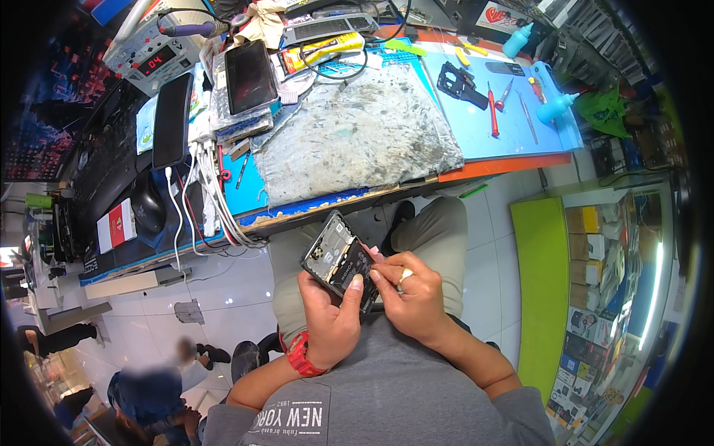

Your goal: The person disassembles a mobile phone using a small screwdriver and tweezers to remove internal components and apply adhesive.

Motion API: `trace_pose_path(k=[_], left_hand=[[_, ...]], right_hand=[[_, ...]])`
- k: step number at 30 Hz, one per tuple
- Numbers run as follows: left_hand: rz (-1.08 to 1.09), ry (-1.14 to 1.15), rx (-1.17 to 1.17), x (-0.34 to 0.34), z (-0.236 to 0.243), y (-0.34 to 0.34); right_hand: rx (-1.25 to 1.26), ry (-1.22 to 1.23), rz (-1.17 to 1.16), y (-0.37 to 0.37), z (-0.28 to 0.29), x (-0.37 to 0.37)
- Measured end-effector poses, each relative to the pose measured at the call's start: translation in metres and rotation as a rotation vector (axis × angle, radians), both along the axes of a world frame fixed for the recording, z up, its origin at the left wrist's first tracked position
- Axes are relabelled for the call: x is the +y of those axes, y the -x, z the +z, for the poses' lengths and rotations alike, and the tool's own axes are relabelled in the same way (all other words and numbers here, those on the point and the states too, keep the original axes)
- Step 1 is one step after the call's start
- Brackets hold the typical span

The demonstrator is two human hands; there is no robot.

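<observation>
Above my lap, my left hand (pixel 330 318) grips an opened phone (pixel 326 249), tilted, with its inside facing up. A black battery (pixel 349 275) lies in the phone's frame, and my left thumb presses on it. My right hand (pixel 411 296) is closed at the phone's right edge, thumb and forefinger pinched beside the battery. What sits between those fingertips is too small to make out. A small pinkish piece (pixel 375 255) shows at the phone's edge just above them.
Ahead is a workbench with a stained grey mat (pixel 357 134). On its right are a red screwdriver (pixel 493 111), a black phone part (pixel 460 85) and blue bottles (pixel 556 108). Phones, white cables (pixel 212 178) and a mouse (pixel 148 202) crowd the left. A glass display case (pixel 595 297) stands right.
</observation>
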State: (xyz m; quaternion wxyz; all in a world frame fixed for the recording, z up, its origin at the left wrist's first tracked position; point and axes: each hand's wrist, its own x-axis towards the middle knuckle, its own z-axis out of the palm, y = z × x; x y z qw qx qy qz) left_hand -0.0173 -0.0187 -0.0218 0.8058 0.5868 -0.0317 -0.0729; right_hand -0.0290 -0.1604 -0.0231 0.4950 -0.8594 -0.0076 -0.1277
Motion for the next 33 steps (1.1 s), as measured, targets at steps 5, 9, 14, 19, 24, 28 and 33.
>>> trace_pose_path(k=[5,9,14,19,24,28,33], left_hand=[[0.010,0.001,0.018,0.000,-0.003,0.001],[0.021,-0.034,0.030,0.001,-0.005,0.003],[0.044,-0.039,0.038,0.000,-0.001,0.004],[0.071,-0.004,0.045,0.004,0.004,-0.001],[0.066,-0.002,0.042,0.001,0.004,-0.001],[0.048,-0.031,0.027,0.001,0.006,-0.002],[-0.011,-0.059,0.014,0.004,-0.002,-0.001]], right_hand=[[-0.043,0.054,0.025,0.001,-0.006,0.002],[-0.047,0.099,0.039,0.003,-0.012,0.004],[-0.053,0.119,0.041,0.000,-0.011,0.001],[-0.069,0.096,0.073,0.000,0.001,-0.001],[-0.154,0.378,0.134,0.002,0.002,-0.001],[-0.214,0.595,0.209,0.001,0.002,-0.005],[-0.261,0.705,0.309,-0.004,-0.003,-0.011]])
